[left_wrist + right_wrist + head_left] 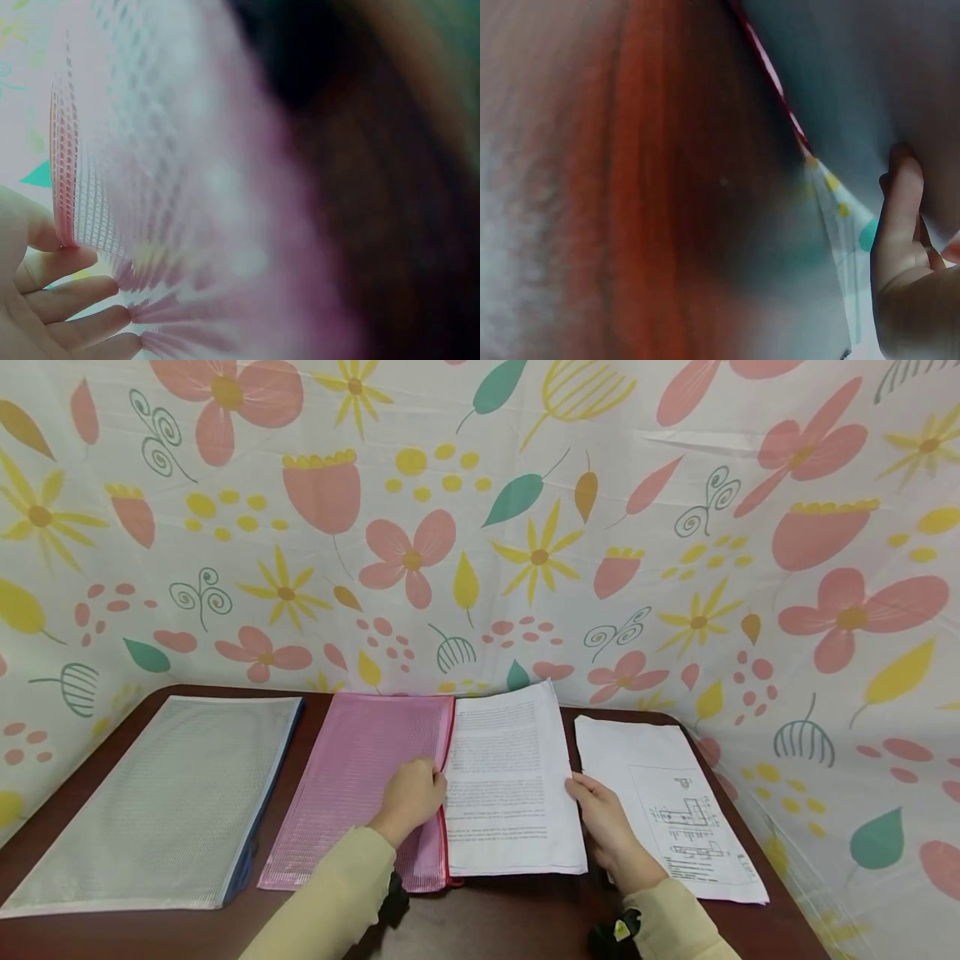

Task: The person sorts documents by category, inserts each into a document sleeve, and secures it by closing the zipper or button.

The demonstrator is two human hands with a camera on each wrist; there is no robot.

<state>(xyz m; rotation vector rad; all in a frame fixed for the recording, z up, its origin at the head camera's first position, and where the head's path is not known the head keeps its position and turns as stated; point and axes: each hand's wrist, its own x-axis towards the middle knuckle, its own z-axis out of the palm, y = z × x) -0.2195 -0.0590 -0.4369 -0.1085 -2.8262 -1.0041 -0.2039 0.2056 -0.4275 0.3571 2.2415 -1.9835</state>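
A pink mesh zipper pouch point(367, 752) with a red zipper edge lies in the middle of the table. My left hand point(411, 800) grips it near that edge; in the left wrist view the fingers point(71, 298) curl against the bunched pink mesh. Printed sheets point(502, 777) extend from the pouch's red-edged side to the right, their left border at the opening. On their right border, my right hand point(611, 828) pinches them between thumb and fingers. The right wrist view shows this hand's fingers point(904, 202) at the dim paper, with the red edge beyond.
At the left of the dark brown table point(517, 927) lies a grey-white mesh pouch point(172, 785) with a blue zipper edge. Another paper point(652, 760) with a printed diagram lies at the right, partly behind my right hand. A flower-patterned cloth point(480, 527) hangs behind the table.
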